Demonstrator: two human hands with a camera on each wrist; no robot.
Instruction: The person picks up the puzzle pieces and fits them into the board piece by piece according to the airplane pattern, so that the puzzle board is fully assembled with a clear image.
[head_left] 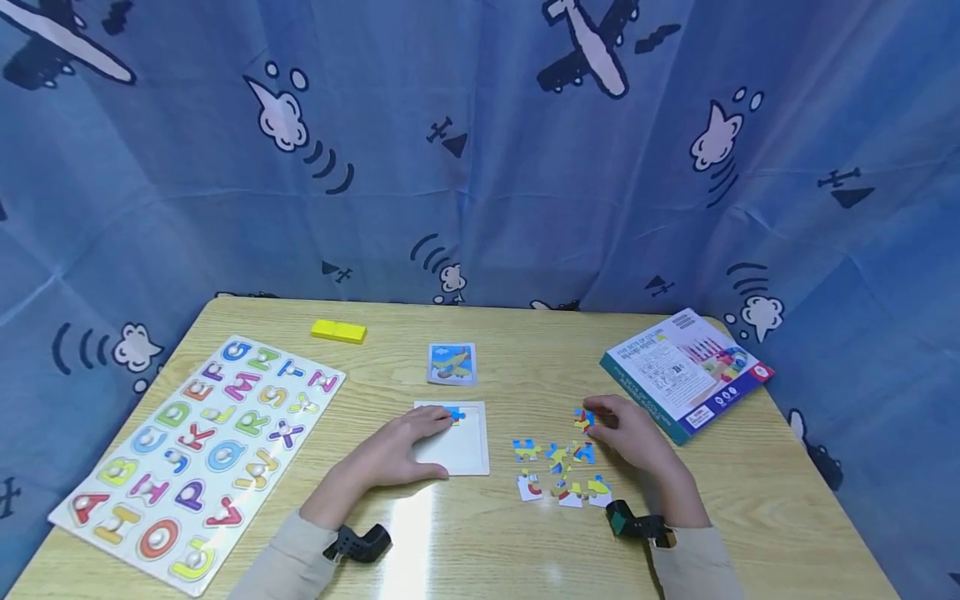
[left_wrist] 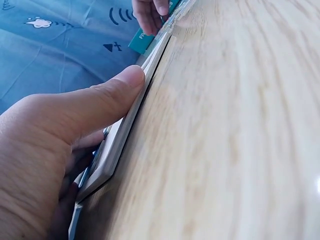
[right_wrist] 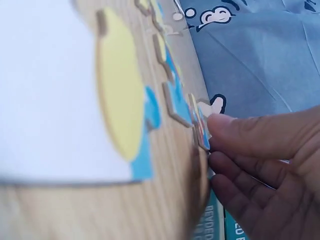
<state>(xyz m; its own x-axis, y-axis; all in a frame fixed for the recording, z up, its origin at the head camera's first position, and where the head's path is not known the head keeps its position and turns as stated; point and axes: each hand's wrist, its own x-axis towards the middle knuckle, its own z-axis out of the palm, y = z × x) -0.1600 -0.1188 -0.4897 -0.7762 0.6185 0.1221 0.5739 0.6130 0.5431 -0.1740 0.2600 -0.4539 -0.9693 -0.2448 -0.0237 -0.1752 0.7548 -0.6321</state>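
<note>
A white puzzle tray (head_left: 467, 454) lies on the table with one blue, red and yellow puzzle piece (head_left: 455, 416) at its upper edge. My left hand (head_left: 397, 446) rests over the tray's left side, index finger at that piece. Its thumb (left_wrist: 131, 77) touches the tray's near rim in the left wrist view. At the right, my right hand (head_left: 633, 433) pinches a red, blue and yellow puzzle piece (head_left: 582, 419) at its right edge, fingertips partly hidden. Several loose puzzle pieces (head_left: 557, 456) lie in rows just left of and below that hand.
A picture card of a yellow plane (head_left: 452, 364) lies behind the tray. The alphabet board (head_left: 247, 421) spans the left side, near a yellow block (head_left: 339, 332). A boxed set (head_left: 686, 371) sits at back right. A blue curtain (head_left: 480, 167) hangs behind the table.
</note>
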